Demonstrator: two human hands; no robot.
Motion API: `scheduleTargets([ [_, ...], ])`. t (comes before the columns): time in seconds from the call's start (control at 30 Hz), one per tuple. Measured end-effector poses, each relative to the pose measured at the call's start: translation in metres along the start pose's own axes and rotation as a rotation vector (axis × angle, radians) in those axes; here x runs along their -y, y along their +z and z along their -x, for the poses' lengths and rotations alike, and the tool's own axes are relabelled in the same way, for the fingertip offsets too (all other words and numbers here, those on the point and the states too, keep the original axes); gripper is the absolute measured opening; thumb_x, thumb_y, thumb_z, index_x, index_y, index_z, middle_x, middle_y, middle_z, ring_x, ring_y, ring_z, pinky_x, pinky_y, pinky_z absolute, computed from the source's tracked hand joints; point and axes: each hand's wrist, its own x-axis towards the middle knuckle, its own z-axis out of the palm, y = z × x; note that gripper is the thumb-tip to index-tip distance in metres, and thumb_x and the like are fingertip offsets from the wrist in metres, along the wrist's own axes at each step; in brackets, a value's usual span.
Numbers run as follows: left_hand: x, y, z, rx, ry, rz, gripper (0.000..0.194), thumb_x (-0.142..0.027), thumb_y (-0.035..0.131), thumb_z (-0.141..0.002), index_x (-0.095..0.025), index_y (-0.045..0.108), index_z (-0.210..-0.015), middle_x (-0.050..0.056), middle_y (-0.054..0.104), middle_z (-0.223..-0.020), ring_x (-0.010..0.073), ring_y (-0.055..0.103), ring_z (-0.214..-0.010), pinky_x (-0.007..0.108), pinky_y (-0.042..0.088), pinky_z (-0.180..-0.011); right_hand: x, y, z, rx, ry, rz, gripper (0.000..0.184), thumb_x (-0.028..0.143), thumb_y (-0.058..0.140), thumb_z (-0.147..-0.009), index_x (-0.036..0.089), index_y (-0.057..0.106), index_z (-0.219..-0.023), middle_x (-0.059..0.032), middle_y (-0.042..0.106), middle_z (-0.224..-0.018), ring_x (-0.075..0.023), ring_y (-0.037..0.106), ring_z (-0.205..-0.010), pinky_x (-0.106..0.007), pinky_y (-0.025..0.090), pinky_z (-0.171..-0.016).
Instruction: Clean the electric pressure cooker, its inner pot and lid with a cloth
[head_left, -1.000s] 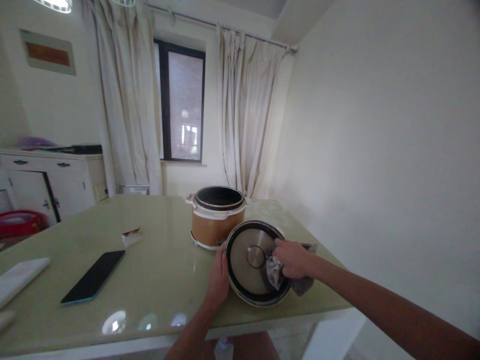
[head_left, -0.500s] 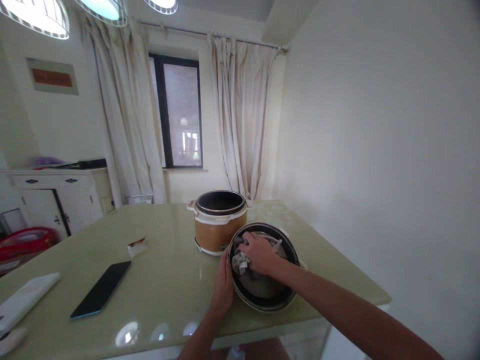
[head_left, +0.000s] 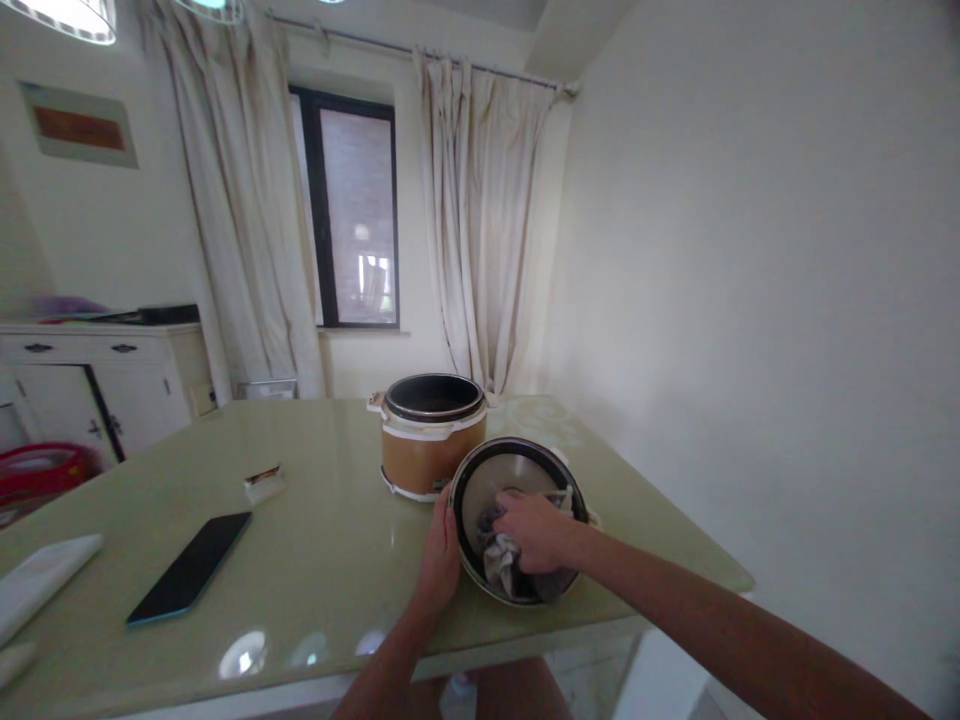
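A round pot lid [head_left: 480,492] with a dark rim and grey metal inside stands tilted near the table's front edge, its inner face turned toward me. My left hand [head_left: 439,558] grips its left rim, fingers partly hidden behind it. Inside the lid, my right hand [head_left: 534,532] is closed on a crumpled grey-white cloth [head_left: 501,562], which touches the lower part of the inner face. Just behind and to the left stands an orange-brown electric pressure cooker [head_left: 420,457] without a lid, its dark inner pot [head_left: 435,396] showing.
A black phone [head_left: 191,568], a small white packet [head_left: 264,485] and a white flat object [head_left: 49,578] lie on the left of the greenish glossy table [head_left: 330,540]. A wall [head_left: 750,300] rises on the right. A white cabinet [head_left: 142,385] and red basket [head_left: 49,468] are at far left.
My right hand has moved the cloth from the upper left of the lid's inner face down toward its lower part. My left hand keeps its hold on the rim. The view has shifted slightly.
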Motion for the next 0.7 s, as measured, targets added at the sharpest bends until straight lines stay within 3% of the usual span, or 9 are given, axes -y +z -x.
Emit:
scheduleTargets([
  [0.07,0.004,0.000,0.000,-0.019,-0.003,-0.008,0.057,-0.052,0.031,-0.109,-0.019,0.049,-0.152,0.014,0.054,-0.158,0.0256,0.047,-0.150,0.050,0.032,-0.129,0.015,0.005,-0.011,-0.040,-0.057,0.003,0.030,0.033,0.079,-0.076,0.020,0.077,-0.103,-0.0139,0.063,-0.118,-0.0313,0.064,-0.107,-0.041,0.058,-0.082],
  [0.17,0.007,0.000,0.000,-0.032,-0.003,-0.022,0.058,-0.053,0.032,-0.109,-0.019,0.050,-0.152,0.014,0.055,-0.158,0.0262,0.047,-0.150,0.049,0.035,-0.128,0.018,0.004,-0.031,-0.138,0.001,0.035,0.033,0.033,0.079,-0.079,0.019,0.075,-0.108,-0.0147,0.062,-0.123,-0.0332,0.060,-0.114,-0.045,0.057,-0.087],
  [0.3,0.006,-0.001,0.001,-0.019,0.006,-0.040,0.057,-0.053,0.029,-0.110,-0.022,0.049,-0.154,0.012,0.055,-0.158,0.0243,0.047,-0.150,0.047,0.036,-0.128,-0.014,-0.012,-0.041,-0.221,0.218,0.088,0.032,0.028,0.076,-0.083,0.018,0.075,-0.114,-0.0172,0.061,-0.129,-0.0339,0.057,-0.118,-0.046,0.054,-0.091],
  [0.43,0.005,-0.001,0.001,-0.043,0.004,-0.051,0.056,-0.053,0.030,-0.109,-0.021,0.051,-0.151,0.013,0.057,-0.156,0.0251,0.048,-0.149,0.048,0.036,-0.127,-0.044,-0.020,-0.026,-0.105,0.348,0.167,0.026,0.024,0.076,-0.082,0.013,0.078,-0.106,-0.0218,0.063,-0.125,-0.0358,0.061,-0.114,-0.046,0.056,-0.088],
  [0.53,0.006,0.000,-0.001,-0.049,0.002,-0.032,0.056,-0.052,0.032,-0.109,-0.020,0.052,-0.150,0.014,0.057,-0.155,0.0261,0.049,-0.149,0.050,0.036,-0.127,-0.042,-0.013,-0.010,0.020,0.256,0.172,0.025,0.023,0.076,-0.079,0.013,0.079,-0.102,-0.0215,0.067,-0.118,-0.0355,0.066,-0.108,-0.044,0.058,-0.082],
  [0.7,0.011,0.001,-0.003,-0.010,0.012,-0.030,0.057,-0.051,0.030,-0.109,-0.019,0.049,-0.152,0.014,0.055,-0.157,0.0256,0.048,-0.150,0.049,0.034,-0.128,0.001,0.001,-0.011,0.040,0.003,0.087,0.026,0.026,0.080,-0.070,0.016,0.079,-0.094,-0.0163,0.069,-0.109,-0.0314,0.070,-0.094,-0.040,0.060,-0.074],
])
